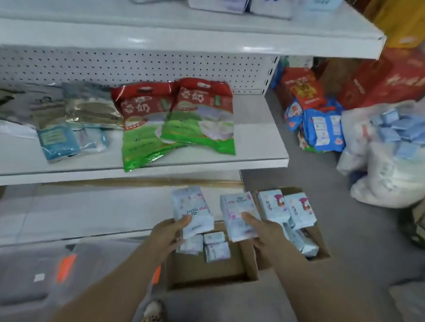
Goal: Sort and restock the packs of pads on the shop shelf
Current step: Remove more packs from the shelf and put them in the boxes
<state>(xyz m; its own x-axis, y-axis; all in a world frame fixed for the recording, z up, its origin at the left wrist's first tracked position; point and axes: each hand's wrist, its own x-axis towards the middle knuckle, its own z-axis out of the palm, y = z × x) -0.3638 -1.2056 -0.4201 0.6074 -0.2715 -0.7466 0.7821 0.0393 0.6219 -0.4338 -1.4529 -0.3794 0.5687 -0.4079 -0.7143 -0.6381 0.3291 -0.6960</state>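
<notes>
Both hands are out over the open cardboard box [212, 271] on the floor, left hand [167, 234] gripping one pack of pads [193, 210], right hand [264, 229] gripping another pack [239, 214], held apart just below the shop shelf [257, 159]. These look light, soft and squishy with slick wrap, so I'd grab across the middle, not a corner.

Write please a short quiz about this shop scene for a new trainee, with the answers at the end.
1. True or false: the left hand holds nothing.
2. How many red-and-green bags lie on the middle shelf?
3. Where does the cardboard box stand? A on the top shelf; B on the floor; C on the middle shelf.
Key: 1 false, it grips a pad pack; 2 two; 3 B.
</notes>
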